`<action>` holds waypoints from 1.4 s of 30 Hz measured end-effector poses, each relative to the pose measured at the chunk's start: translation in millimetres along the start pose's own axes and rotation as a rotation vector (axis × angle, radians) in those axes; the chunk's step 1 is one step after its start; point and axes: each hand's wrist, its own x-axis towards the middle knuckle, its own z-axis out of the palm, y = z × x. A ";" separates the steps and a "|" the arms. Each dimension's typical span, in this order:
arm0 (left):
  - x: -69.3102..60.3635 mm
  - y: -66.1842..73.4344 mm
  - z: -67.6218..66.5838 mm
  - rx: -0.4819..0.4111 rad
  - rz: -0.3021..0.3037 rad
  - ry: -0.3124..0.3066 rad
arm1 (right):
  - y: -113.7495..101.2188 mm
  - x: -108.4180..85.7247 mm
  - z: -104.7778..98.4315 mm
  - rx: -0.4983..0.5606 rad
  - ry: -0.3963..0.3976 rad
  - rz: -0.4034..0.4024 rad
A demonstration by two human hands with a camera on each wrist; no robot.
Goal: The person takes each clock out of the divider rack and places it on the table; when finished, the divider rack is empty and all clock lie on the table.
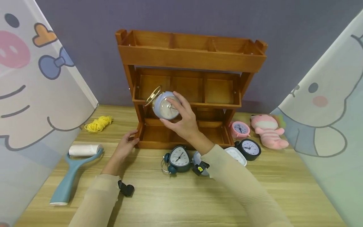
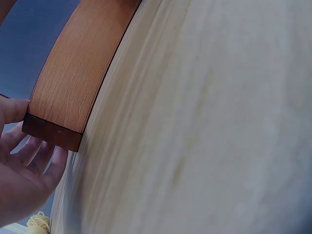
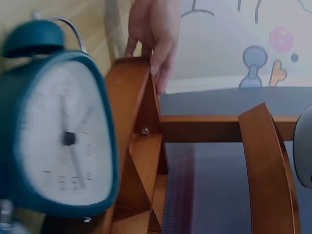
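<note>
My right hand grips a round light-blue alarm clock by its rim, in front of the wooden shelf's middle tier. A gold ring-shaped handle sticks out from the clock's upper left. At the lower left front corner of the wooden shelf, my left hand holds the edge, thumb on one side and fingers on the other, as the left wrist view shows. Below the right hand a dark teal alarm clock stands on the table. Another bluish object is mostly hidden behind the right wrist.
Right of the shelf are a pink alarm clock, a black clock, a white clock and a pink plush toy. On the left lie yellow string and a blue-handled lint roller.
</note>
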 end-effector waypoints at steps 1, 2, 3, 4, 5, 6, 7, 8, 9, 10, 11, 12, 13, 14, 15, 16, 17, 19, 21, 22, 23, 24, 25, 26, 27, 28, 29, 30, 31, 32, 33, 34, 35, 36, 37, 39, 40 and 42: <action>0.1 0.1 0.0 0.004 -0.001 -0.002 | -2.5 -3.6 -2.9 0.002 -0.013 0.009; 0.2 0.2 -0.1 0.004 -0.002 -0.003 | -5.1 -7.1 -5.6 0.000 -0.028 0.019; 0.2 0.4 -0.2 0.003 -0.002 -0.005 | -7.6 -10.7 -8.1 -0.002 -0.043 0.028; 0.2 0.4 -0.5 0.004 -0.001 -0.006 | -9.7 -14.2 -10.1 -0.003 -0.060 0.036; 0.2 0.5 -0.8 0.007 -0.001 -0.008 | -11.6 -17.5 -11.7 -0.004 -0.078 0.042; 0.1 0.7 -1.1 0.010 -0.001 -0.009 | -13.5 -20.5 -13.1 0.000 -0.098 0.048; 0.0 0.8 -1.4 0.012 0.001 -0.011 | -15.0 -23.7 -13.9 0.005 -0.119 0.054; -0.1 1.1 -1.5 0.010 0.003 -0.013 | -16.5 -26.8 -14.4 0.008 -0.140 0.060; -0.3 1.3 -1.5 0.011 0.004 -0.015 | -18.1 -29.7 -14.8 0.012 -0.162 0.064; -0.5 1.5 -1.4 0.010 0.005 -0.017 | -19.5 -32.6 -14.8 0.015 -0.185 0.068; -0.7 1.8 -1.1 0.010 0.005 -0.020 | -21.0 -35.4 -14.5 0.017 -0.209 0.072; -1.0 2.0 -0.8 0.009 0.005 -0.022 | -22.2 -38.2 -14.0 0.017 -0.234 0.074; -1.1 2.4 -0.5 0.009 0.006 -0.023 | -23.0 -40.9 -13.2 0.015 -0.259 0.075; -1.2 2.6 -0.1 0.007 0.004 -0.023 | -23.9 -43.2 -12.4 0.007 -0.285 0.074; -1.3 2.9 0.1 0.009 0.003 -0.024 | -25.0 -45.2 -11.8 0.005 -0.310 0.070; -1.2 2.8 0.4 0.008 0.004 -0.024 | -25.5 -47.4 -10.8 0.001 -0.334 0.064; -1.0 2.7 0.6 0.010 0.003 -0.023 | -26.2 -49.4 -10.0 0.000 -0.361 0.057; -0.6 2.1 0.8 0.011 0.005 -0.019 | -27.5 -53.2 -7.8 -0.001 -0.412 0.045; -0.3 1.3 0.7 0.012 0.008 -0.017 | -29.5 -57.0 -5.6 -0.003 -0.465 0.038; -0.2 1.0 0.6 0.009 0.008 -0.015 | -30.3 -59.2 -4.1 -0.004 -0.491 0.041; -0.2 0.8 0.4 0.006 0.008 -0.014 | -31.4 -61.2 -2.6 -0.002 -0.517 0.048; -0.3 0.6 0.1 0.006 0.007 -0.014 | -32.6 -63.2 -0.9 0.000 -0.541 0.058; -0.3 0.6 -0.1 0.004 0.005 -0.015 | -33.8 -65.0 0.9 0.004 -0.565 0.067; -0.3 0.5 -0.4 0.001 0.004 -0.015 | -35.3 -66.5 2.8 0.011 -0.589 0.080; -0.5 0.7 -0.5 -0.002 0.001 -0.016 | -36.5 -68.2 5.0 0.018 -0.610 0.093; -0.3 0.8 -0.5 -0.009 -0.002 -0.016 | -37.7 -69.8 7.4 0.023 -0.632 0.105; 0.1 0.6 -0.5 -0.008 -0.002 -0.015 | -39.1 -71.4 9.9 0.025 -0.651 0.116; 0.1 0.4 -0.4 -0.007 -0.002 -0.015 | -40.7 -72.5 12.4 0.026 -0.673 0.128; 0.2 0.2 -0.5 -0.003 0.000 -0.014 | -41.9 -73.9 15.1 0.023 -0.696 0.137; 0.5 -0.4 -0.5 0.000 0.002 -0.014 | -42.8 -75.5 17.9 0.018 -0.717 0.145; 0.8 -1.0 -0.5 0.002 0.004 -0.012 | -43.4 -77.4 21.1 0.011 -0.738 0.152; 1.1 -1.8 -0.7 0.005 0.006 -0.012 | -44.2 -78.9 24.0 0.008 -0.759 0.162; 1.3 -2.3 -0.8 0.009 0.010 -0.011 | -44.9 -80.3 26.7 0.003 -0.777 0.174; 1.3 -2.6 -0.8 0.009 0.013 -0.013 | -45.0 -81.8 29.6 -0.002 -0.799 0.186; 1.4 -3.0 -0.8 0.013 0.016 -0.013 | -44.6 -83.5 32.5 -0.007 -0.816 0.199; 1.4 -3.1 -0.3 0.005 0.021 -0.011 | -44.0 -85.7 38.0 -0.017 -0.844 0.229; 1.2 -3.0 0.0 0.002 0.023 -0.012 | -43.8 -86.2 40.1 -0.020 -0.854 0.249; 1.4 -2.8 0.7 -0.004 0.026 -0.009 | -42.6 -86.3 44.6 -0.028 -0.870 0.278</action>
